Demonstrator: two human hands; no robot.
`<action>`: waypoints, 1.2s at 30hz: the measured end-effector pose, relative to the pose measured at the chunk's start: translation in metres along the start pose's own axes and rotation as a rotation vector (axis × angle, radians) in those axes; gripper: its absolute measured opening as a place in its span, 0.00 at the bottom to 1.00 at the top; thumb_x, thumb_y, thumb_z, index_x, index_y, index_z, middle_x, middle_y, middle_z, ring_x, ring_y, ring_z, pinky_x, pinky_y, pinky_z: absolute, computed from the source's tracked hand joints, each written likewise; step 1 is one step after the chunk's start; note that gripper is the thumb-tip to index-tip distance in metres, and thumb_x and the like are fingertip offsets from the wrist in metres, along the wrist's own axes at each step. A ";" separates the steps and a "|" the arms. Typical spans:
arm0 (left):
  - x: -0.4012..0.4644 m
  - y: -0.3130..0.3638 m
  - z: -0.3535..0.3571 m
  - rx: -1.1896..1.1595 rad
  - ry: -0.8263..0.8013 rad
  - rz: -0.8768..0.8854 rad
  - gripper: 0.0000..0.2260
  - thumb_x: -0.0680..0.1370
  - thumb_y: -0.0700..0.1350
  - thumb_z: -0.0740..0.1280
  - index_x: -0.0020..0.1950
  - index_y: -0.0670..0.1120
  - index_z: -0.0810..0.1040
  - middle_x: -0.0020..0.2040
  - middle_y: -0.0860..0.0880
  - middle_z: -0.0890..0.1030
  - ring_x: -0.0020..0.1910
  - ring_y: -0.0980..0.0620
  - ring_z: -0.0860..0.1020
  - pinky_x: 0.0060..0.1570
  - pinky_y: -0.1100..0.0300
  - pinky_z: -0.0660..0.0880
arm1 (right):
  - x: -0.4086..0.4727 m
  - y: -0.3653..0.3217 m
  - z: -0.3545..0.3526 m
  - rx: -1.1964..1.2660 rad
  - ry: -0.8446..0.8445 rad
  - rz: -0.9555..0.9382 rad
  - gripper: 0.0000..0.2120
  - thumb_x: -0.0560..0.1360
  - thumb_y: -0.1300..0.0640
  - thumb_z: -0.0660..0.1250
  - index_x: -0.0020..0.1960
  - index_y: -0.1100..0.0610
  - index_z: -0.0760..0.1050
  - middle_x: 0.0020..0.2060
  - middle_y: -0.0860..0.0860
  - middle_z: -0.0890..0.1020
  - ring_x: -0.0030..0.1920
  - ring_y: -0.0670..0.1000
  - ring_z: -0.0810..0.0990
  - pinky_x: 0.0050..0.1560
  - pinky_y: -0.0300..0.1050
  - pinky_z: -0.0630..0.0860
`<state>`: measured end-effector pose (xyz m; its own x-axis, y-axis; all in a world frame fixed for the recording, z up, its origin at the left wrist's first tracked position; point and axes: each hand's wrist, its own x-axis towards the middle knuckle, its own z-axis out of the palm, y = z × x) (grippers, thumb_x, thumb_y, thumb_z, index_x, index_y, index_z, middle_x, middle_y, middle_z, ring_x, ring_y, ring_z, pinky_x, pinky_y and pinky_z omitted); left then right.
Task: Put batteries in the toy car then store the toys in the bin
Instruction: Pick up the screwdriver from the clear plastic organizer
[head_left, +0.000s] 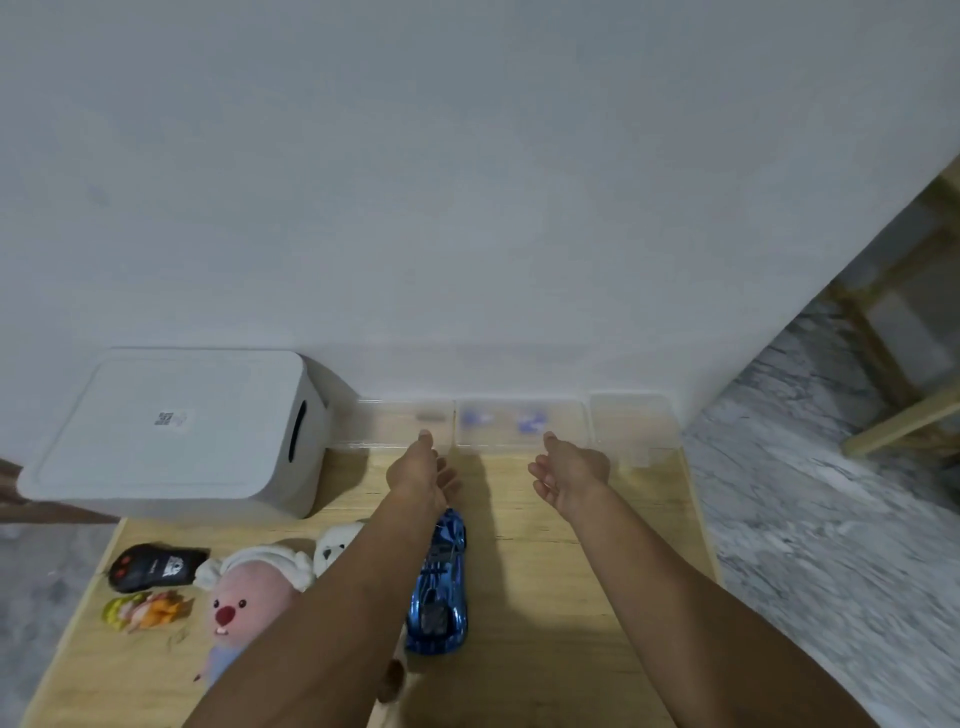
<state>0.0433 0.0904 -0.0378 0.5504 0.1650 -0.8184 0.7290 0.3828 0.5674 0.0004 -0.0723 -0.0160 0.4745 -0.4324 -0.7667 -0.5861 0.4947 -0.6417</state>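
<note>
Fingers loosely spread on left hand (422, 470) and right hand (567, 475), both arms outstretched above blue toy car (439, 587), holding nothing

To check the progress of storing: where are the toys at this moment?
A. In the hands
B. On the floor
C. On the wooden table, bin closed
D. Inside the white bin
C: the blue toy car and pink plush lie on the wooden table, and the white bin has its lid on.

Around the one blue toy car (439, 587) lie two plush toys (249, 597) and one black remote (156, 566) to its left, one white lidded bin (171, 431) beyond them, and three clear boxes (519, 423) past its nose.
</note>
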 end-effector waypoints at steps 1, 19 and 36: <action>0.000 0.004 -0.006 -0.002 0.004 0.004 0.18 0.79 0.51 0.65 0.60 0.38 0.73 0.49 0.42 0.77 0.44 0.43 0.77 0.36 0.52 0.77 | -0.003 0.003 0.004 -0.008 -0.009 0.008 0.07 0.76 0.57 0.69 0.45 0.61 0.75 0.35 0.54 0.79 0.32 0.50 0.79 0.34 0.44 0.74; 0.037 0.057 -0.080 -0.047 -0.010 -0.025 0.08 0.80 0.37 0.60 0.42 0.43 0.71 0.32 0.46 0.69 0.27 0.52 0.66 0.21 0.62 0.70 | -0.024 0.051 0.115 -0.109 -0.219 0.114 0.16 0.77 0.55 0.69 0.60 0.63 0.75 0.48 0.56 0.82 0.43 0.52 0.82 0.41 0.44 0.80; 0.048 0.062 -0.075 -0.183 -0.080 -0.062 0.07 0.81 0.34 0.58 0.45 0.37 0.73 0.39 0.41 0.75 0.37 0.48 0.76 0.27 0.63 0.78 | -0.022 0.051 0.142 -0.152 -0.103 0.137 0.05 0.77 0.57 0.68 0.45 0.59 0.76 0.40 0.54 0.82 0.37 0.50 0.82 0.39 0.44 0.77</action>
<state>0.0840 0.1904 -0.0490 0.5424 0.0658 -0.8375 0.6804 0.5503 0.4839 0.0530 0.0695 -0.0344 0.4438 -0.2864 -0.8491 -0.7380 0.4208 -0.5276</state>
